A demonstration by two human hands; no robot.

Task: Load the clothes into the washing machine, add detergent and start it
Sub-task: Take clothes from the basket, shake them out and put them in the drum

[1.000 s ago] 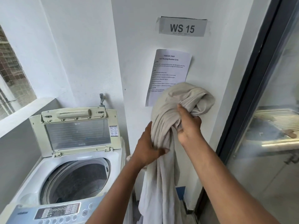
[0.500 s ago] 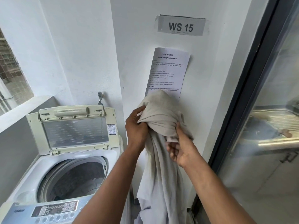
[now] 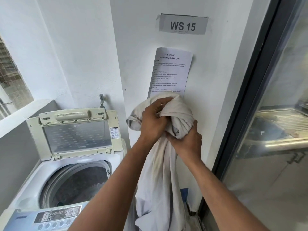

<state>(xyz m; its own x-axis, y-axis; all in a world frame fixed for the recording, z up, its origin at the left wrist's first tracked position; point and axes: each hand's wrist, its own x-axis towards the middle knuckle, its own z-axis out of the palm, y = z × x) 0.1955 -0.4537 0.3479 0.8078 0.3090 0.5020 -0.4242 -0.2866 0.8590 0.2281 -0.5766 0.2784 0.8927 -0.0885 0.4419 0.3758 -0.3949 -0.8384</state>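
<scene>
A long beige cloth [image 3: 160, 177] hangs in front of the wall, bunched at its top and trailing down out of view. My left hand [image 3: 152, 120] grips the bunched top, and my right hand [image 3: 185, 141] grips the cloth just below and to the right. Both hands are to the right of the top-loading washing machine [image 3: 33, 190]. Its lid [image 3: 75, 132] stands open and upright, and the drum [image 3: 76, 182] looks dark inside, its contents unclear. The control panel [image 3: 53, 215] runs along the near edge.
A paper sheet of instructions [image 3: 171, 72] and a "WS 15" label [image 3: 182, 25] are stuck on the wall. A water tap [image 3: 102, 100] sits behind the machine. A dark-framed glass door [image 3: 266, 114] stands at the right, a window ledge [image 3: 20, 115] at the left.
My hands have worked hand over hand along the cloth. The left hand moved up onto the bunched top, and the right hand dropped to grip lower. The bundle sits lower against the wall.
</scene>
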